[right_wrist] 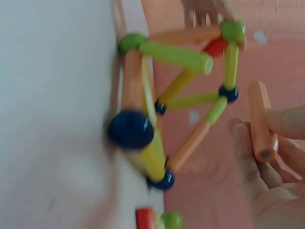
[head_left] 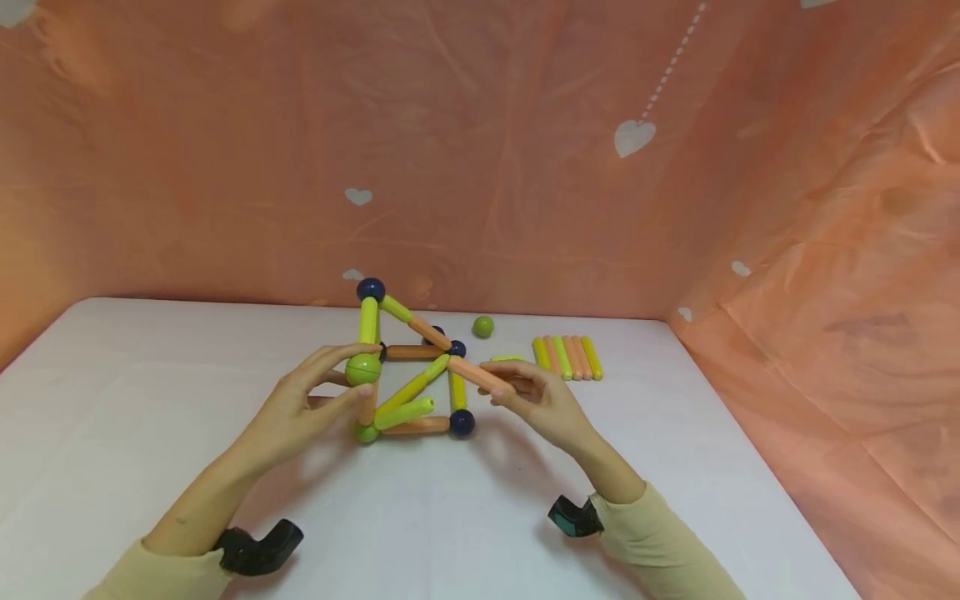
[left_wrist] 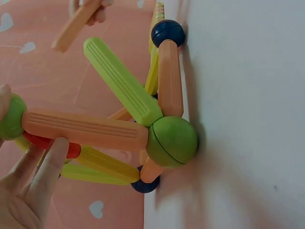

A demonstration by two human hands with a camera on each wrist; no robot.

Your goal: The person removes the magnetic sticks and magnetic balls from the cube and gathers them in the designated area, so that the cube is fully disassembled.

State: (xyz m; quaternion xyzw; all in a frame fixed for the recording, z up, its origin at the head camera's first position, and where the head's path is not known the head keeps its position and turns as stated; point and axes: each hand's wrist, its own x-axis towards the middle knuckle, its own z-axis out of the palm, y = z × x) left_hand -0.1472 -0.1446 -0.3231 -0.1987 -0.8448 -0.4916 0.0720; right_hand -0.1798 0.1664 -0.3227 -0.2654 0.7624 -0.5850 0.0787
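Observation:
A frame of magnetic rods and balls stands on the white table. My left hand (head_left: 296, 412) grips the green ball (head_left: 363, 369) at its upper near corner, thumb and fingers on either side. Between thumb and fingers of my right hand (head_left: 551, 408) is an orange rod (right_wrist: 261, 119); the right wrist view shows its end apart from the frame. A light green rod (left_wrist: 121, 78) slants up from the lower green ball (left_wrist: 172, 142), its other end unattached. Dark blue balls (head_left: 462, 422) join other corners. A red rod (left_wrist: 74, 150) lies partly behind the left fingers.
Several yellow, orange and green rods (head_left: 567, 358) lie side by side at the back right. A loose green ball (head_left: 483, 327) sits near the table's back edge. Orange cloth (head_left: 480, 150) with white hearts hangs behind the table (head_left: 450, 517). Black wrist cameras (head_left: 258, 547) are strapped to both wrists.

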